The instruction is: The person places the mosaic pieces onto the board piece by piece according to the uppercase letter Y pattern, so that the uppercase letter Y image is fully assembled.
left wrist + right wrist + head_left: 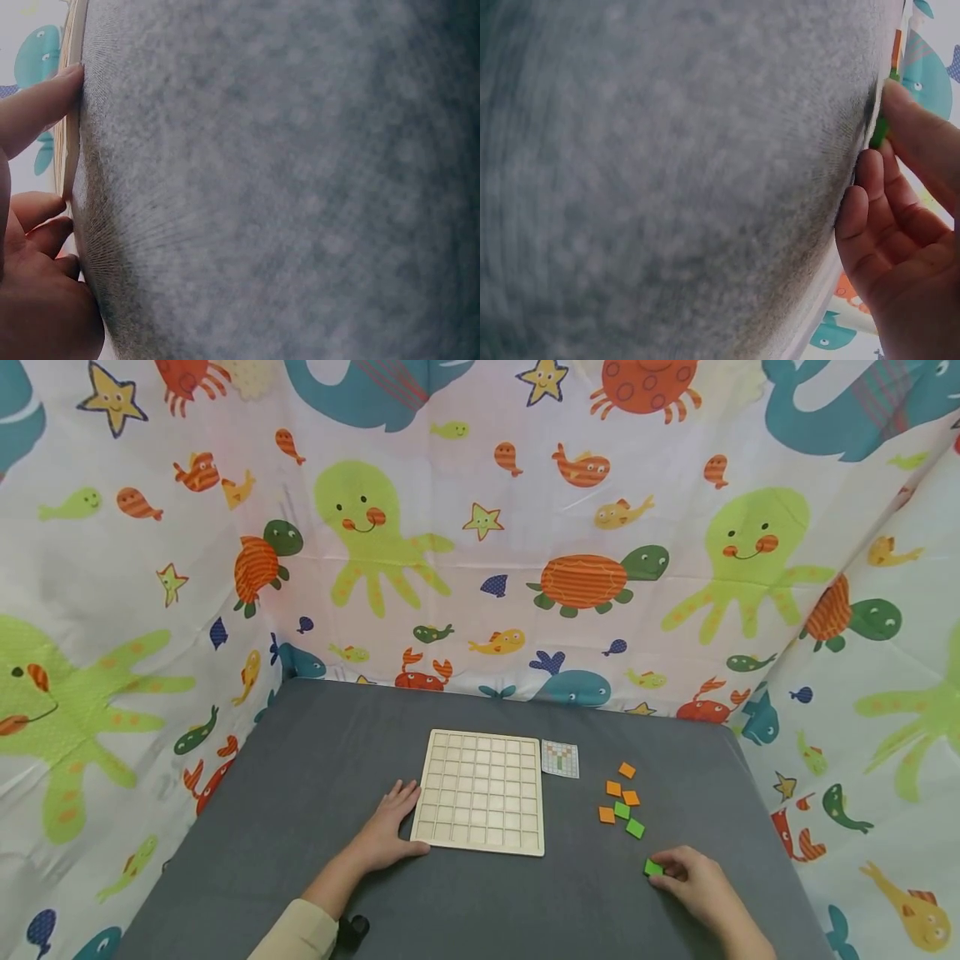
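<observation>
A pale wooden grid board point(480, 792) lies flat on the grey table, its squares bare. My left hand point(386, 835) rests at the board's near left corner, fingers along the left side and thumb at the near edge. The left wrist view shows that thumb point(45, 105) touching the board's rim. Out to the right, my right hand point(697, 878) pinches a green square tile point(653, 867) between thumb and fingers, at the tabletop. In the right wrist view only a strip of the green tile point(880, 133) shows. Two loose green tiles point(635, 828) lie beyond that hand, beside several orange tiles point(627, 770).
A small printed pattern card point(560, 759) lies against the board's right side, near its far corner. The grey table point(480, 910) is bordered behind and on both sides by a sea-animal curtain point(480, 552). A small black object point(352, 932) shows beside the left sleeve.
</observation>
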Motion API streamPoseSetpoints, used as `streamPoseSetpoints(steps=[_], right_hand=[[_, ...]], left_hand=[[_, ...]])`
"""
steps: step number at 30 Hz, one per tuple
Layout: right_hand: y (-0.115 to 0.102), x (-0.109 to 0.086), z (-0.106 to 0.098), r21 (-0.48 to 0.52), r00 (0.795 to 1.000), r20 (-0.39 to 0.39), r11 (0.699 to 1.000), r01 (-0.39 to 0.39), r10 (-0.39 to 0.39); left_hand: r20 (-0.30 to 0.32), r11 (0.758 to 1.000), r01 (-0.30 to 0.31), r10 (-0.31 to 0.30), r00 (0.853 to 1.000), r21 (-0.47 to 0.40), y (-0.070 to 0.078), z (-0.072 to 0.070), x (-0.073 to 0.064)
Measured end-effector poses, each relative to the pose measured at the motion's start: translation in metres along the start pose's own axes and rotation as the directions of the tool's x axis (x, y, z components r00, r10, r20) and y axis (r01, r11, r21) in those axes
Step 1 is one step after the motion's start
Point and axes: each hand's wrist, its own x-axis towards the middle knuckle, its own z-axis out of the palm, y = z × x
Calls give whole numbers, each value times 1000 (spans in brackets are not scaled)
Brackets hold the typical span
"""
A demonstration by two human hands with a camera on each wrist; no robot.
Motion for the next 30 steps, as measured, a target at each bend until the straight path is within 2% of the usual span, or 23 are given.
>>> streamPoseSetpoints(steps=[8,12,19,26,30], right_hand=[[-8,1,2,-33,999,-34,999,23,-24],[-12,4,1,-39,997,-48,998,59,-61],[-18,6,0,-64,988,-81,990,124,-129],[-31,7,-4,-45,982,-99,986,158,-162],[-38,8,-3,-38,971,-135,980,194,-197]], left_hand=[[4,1000,-2,2,1000,3,-3,1,0],[-2,1000,-5,5,1000,-7,-3,1,1],[3,1000,-8,8,1000,-7,-4,1,0],[0,1000,2,-2,1000,-8,-2,0,-1],[1,1000,-1,1,1000,-12,-2,0,-1]])
